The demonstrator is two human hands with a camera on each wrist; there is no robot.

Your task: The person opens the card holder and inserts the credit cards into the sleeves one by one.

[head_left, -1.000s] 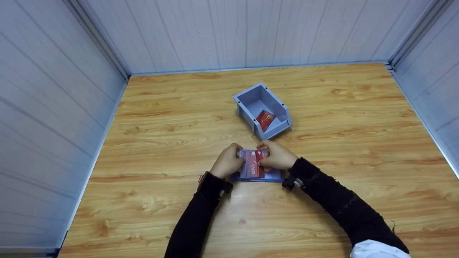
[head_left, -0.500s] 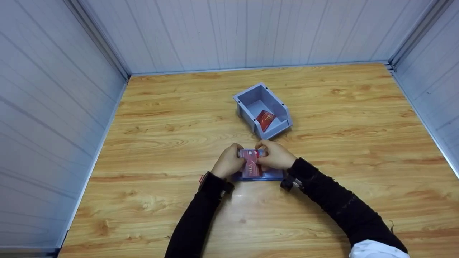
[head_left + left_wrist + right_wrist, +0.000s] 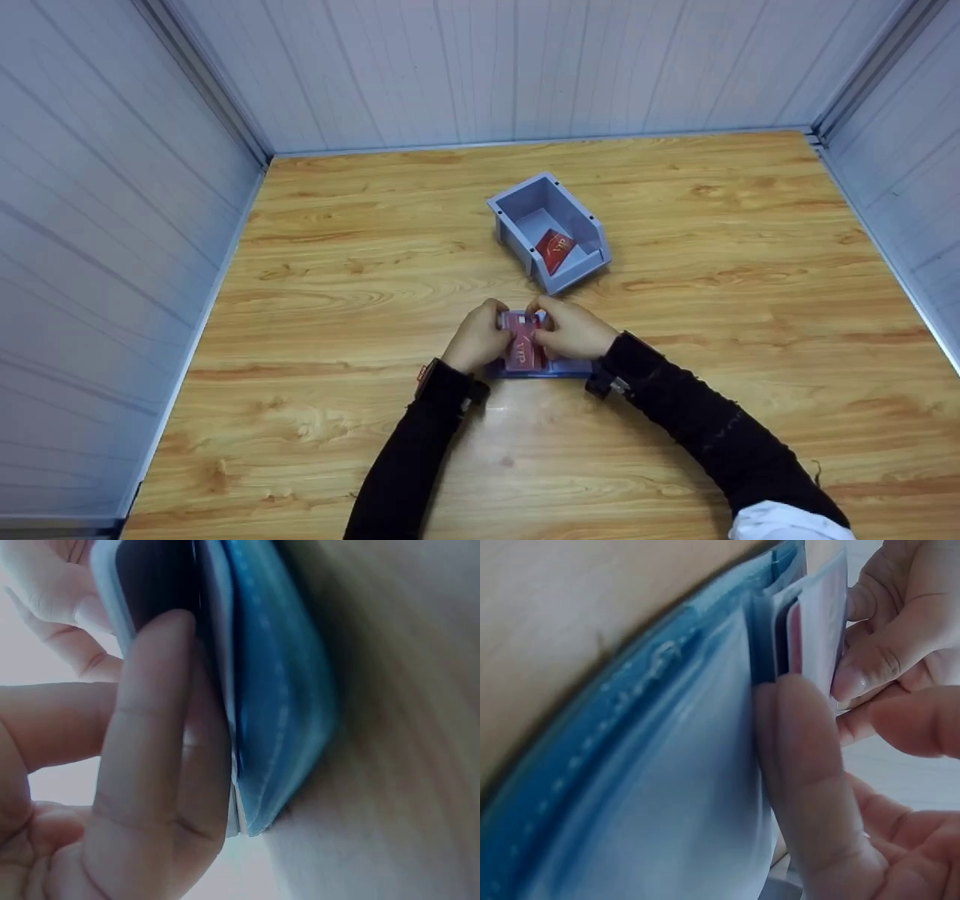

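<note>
A blue card holder point(image 3: 574, 367) with clear plastic sleeves lies on the table, its pages fanned up from the cover point(image 3: 289, 701). A red VIP card point(image 3: 523, 349) sits mostly inside one raised clear sleeve; its red edge point(image 3: 795, 637) shows at the sleeve's opening. My left hand point(image 3: 476, 339) grips the sleeve at its left side, thumb in front and fingers behind. From the right, my right hand point(image 3: 576, 330) pinches the card's edge at the opening, thumb in front; one finger point(image 3: 810, 765) reaches behind the sleeve.
A grey plastic bin point(image 3: 517, 251) stands just beyond the hands, with another red VIP card point(image 3: 555, 251) lying in it. The wooden table point(image 3: 337, 247) is bounded by pale panel walls point(image 3: 480, 67) at the back and both sides.
The VIP card has slid left, deeper into the clear sleeve, so less of it shows uncovered. My right hand has shifted slightly left with it; the left hand has hardly moved.
</note>
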